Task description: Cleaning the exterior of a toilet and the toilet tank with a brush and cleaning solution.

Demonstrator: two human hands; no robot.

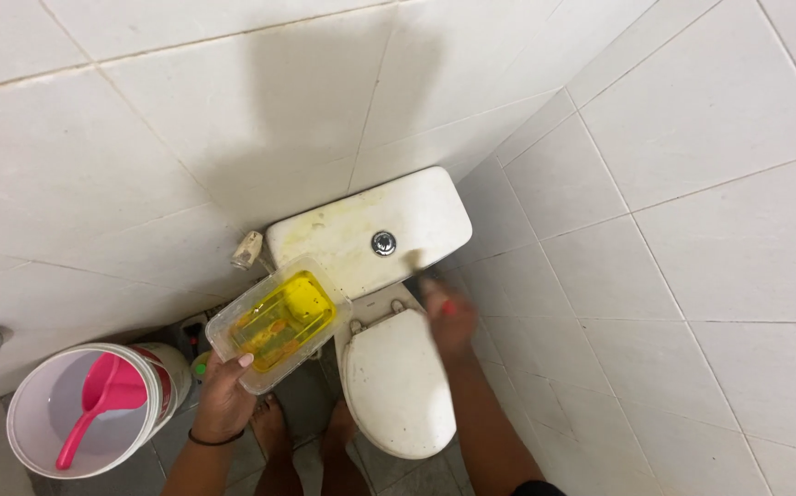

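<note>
Seen from above, standing at a toilet in a tiled corner. Left hand at 7 o'clock, its grip wrapped under the near end of a clear plastic tub, held tilted just left of the cistern. Yellow liquid and something orange inside the tub; hard to tell what. Right hand just right of centre, blurred, its grip narrow and apparently closed on a small red-handled tool, close to the cistern's right front corner, above the hinge of the closed toilet lid. Yellowish staining over the left half of the cistern top, round flush button near its middle.

Judged from this: cleaning of the cistern area under way, with the tub serving as the supply and the right hand working at the edge. Calls next for keeping the tub level so nothing spills, and for steady pressure from the tool along the stained top.

White bucket with a pink scoop at 8 o'clock; bare feet at 6 o'clock on the floor
</note>
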